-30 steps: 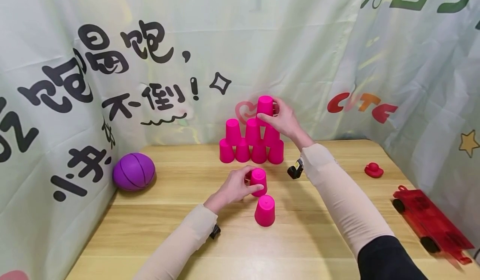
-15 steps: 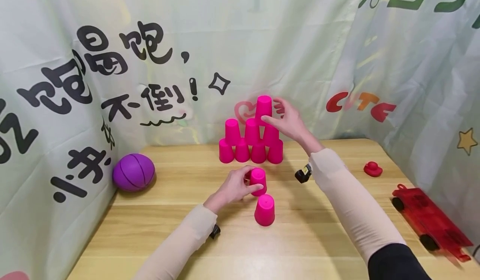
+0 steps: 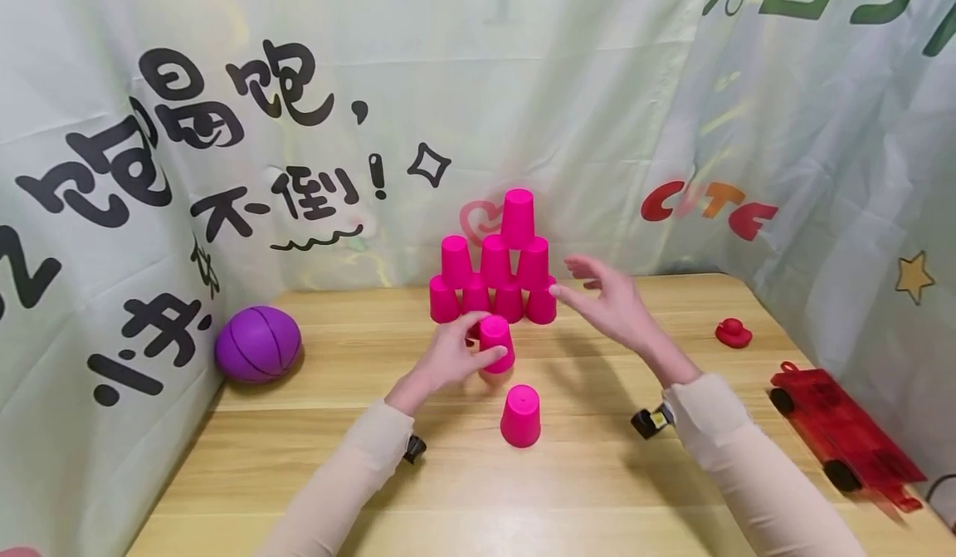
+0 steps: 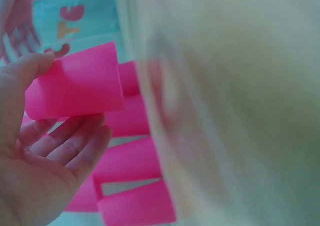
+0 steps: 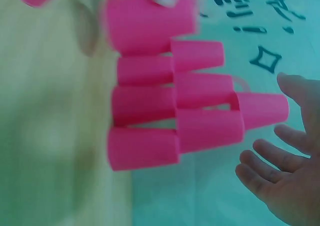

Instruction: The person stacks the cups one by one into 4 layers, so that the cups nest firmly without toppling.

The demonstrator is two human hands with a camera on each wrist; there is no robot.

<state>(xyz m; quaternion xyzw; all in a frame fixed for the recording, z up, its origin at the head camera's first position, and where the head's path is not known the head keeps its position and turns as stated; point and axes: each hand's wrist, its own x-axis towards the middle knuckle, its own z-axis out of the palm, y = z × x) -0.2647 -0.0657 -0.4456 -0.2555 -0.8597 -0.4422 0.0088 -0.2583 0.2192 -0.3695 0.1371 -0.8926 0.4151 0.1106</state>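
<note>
My left hand (image 3: 446,358) pinches an upside-down pink plastic cup (image 3: 496,343) between thumb and fingers, just above the table in front of a cup pyramid. In the left wrist view the thumb lies on one side of this cup (image 4: 77,83), the fingers on the other. The pyramid has a bottom row of several pink cups (image 3: 541,301), a middle row of three (image 3: 495,262), and one top cup (image 3: 519,218) standing toward the right. My right hand (image 3: 616,304) is beside the pyramid's right side, fingers spread, holding nothing. Another upside-down cup (image 3: 520,416) stands nearer me.
A purple ball (image 3: 258,344) sits at the table's left edge. On the right are a small red rubber duck (image 3: 733,333) and a transparent red toy car (image 3: 844,432). A printed cloth (image 3: 582,125) hangs behind the wooden table (image 3: 448,491).
My right hand has let go of the top cup and drawn back down and to the right. My left hand has raised its cup off the table and moved it slightly toward the pyramid.
</note>
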